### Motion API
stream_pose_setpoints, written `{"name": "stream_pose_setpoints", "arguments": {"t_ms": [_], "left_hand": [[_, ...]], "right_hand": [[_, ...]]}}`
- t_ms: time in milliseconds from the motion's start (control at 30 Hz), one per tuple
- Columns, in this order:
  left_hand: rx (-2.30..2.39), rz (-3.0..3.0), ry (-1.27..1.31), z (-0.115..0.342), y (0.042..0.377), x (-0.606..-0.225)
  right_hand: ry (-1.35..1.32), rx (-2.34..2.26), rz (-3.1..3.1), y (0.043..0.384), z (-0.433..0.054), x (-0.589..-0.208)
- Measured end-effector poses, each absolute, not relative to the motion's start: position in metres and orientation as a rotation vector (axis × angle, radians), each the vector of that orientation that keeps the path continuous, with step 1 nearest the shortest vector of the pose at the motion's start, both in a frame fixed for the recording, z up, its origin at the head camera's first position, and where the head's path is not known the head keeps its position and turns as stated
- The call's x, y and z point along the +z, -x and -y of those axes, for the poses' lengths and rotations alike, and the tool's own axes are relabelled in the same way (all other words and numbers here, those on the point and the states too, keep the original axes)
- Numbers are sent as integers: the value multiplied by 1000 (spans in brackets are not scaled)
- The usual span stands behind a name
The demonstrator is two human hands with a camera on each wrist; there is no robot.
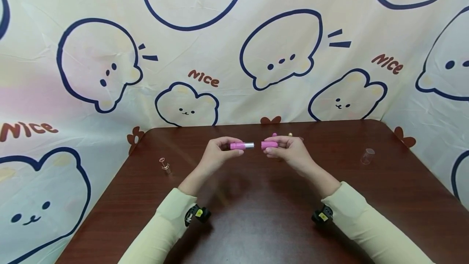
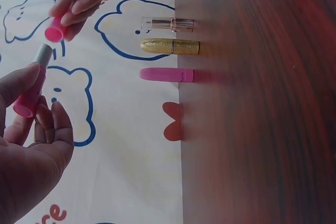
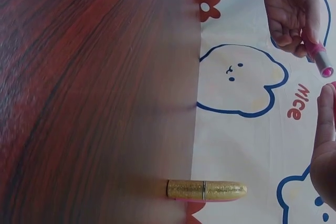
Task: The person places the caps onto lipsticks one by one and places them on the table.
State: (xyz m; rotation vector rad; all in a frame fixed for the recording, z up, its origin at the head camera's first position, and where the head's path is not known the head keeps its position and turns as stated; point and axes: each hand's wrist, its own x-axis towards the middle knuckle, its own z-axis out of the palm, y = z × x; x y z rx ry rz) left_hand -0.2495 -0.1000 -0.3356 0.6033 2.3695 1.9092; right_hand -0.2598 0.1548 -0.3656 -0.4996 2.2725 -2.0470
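The left hand (image 1: 216,154) pinches a pink lipstick tube (image 1: 241,146) by its pink barrel, silver collar pointing at the right hand (image 1: 291,152), which pinches the matching pink cap (image 1: 269,145) just apart from it, both raised over the brown wooden table (image 1: 256,215). They look light, stiff and slick, so I'd judge a fingertip pinch round the barrel holds best. Beyond the hands three more lipsticks (image 2: 168,46) stand by a bear-printed cloth (image 1: 91,64), and a small clear cap (image 1: 367,156) sits far right.
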Motion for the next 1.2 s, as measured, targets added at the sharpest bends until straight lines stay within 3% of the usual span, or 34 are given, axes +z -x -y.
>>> {"name": "stream_pose_setpoints", "arguments": {"t_ms": [1200], "left_hand": [[1892,-2339,-656,84,246,-342]], "right_hand": [[481,-2119,-2065,256,-132,-369]]}}
